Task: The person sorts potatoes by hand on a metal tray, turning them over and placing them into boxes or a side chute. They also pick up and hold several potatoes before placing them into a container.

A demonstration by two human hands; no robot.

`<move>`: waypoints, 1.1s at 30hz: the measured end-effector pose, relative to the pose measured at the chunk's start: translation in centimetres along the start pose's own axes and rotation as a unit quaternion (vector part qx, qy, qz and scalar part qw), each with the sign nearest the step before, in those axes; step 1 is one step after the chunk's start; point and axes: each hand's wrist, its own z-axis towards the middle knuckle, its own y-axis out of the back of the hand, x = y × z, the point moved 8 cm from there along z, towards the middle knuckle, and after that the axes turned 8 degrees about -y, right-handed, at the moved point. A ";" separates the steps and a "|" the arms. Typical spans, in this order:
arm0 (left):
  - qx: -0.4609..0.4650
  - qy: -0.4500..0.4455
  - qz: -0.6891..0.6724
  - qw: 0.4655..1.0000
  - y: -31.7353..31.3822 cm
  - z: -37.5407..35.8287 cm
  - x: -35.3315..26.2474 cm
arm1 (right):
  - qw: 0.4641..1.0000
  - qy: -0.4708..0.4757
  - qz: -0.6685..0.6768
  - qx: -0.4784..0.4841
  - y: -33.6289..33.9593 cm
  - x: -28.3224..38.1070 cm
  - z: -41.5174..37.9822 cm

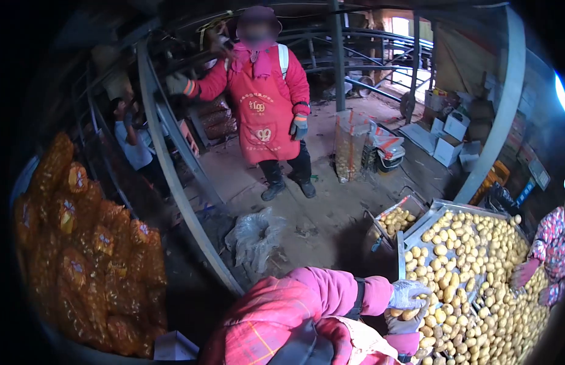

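Both my hands wear grey gloves and are close together at the near left edge of a metal sorting table [402, 252] covered with potatoes [447, 277]. My left hand [409, 294] has its fingers curled over a potato at the edge of the pile. Just below it, my right hand [410, 323] is cupped round a couple of potatoes [408, 314]. Its fingers are partly hidden by them and by the left hand.
A metal-framed bin of potatoes [397, 220] adjoins the table. Opposite, a co-worker's gloved hand [526, 272] touches the pile. Another person in a red apron [267, 118] stands ahead. Filled mesh sacks [91, 261] are stacked left; a metal post [173, 161] and plastic bag [256, 234] are nearby.
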 end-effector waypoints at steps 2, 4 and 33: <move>0.000 0.000 -0.110 0.994 -1.3 0.4 -0.6 | 0.996 0.037 -0.017 -0.085 2.1 0.9 -0.8; 0.017 -0.021 -0.095 0.995 -1.5 0.9 -1.6 | 0.996 0.046 0.034 -0.070 2.2 1.6 -1.3; 0.043 -0.220 0.067 0.972 -0.4 -4.8 -6.6 | 0.991 0.114 0.050 0.037 0.7 -0.8 -5.2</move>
